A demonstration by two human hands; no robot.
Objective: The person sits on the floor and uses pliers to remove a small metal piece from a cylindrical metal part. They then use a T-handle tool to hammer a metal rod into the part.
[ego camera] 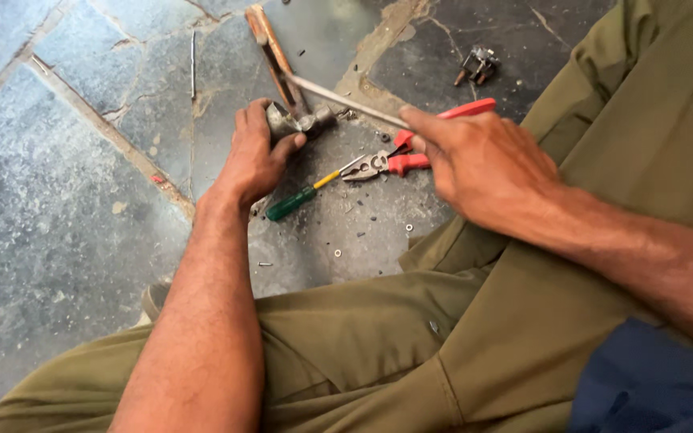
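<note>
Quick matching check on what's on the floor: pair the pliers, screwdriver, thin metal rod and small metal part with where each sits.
Things:
1. pliers
2. screwdriver
3. thin metal rod
4. small metal part

Places:
A. gripped in the left hand
B. pinched in the right hand
C. on the floor, red handles, partly under the right hand
D. on the floor, green handle, beside the left hand

Pairs: 1-C, 2-D, 3-B, 4-A
</note>
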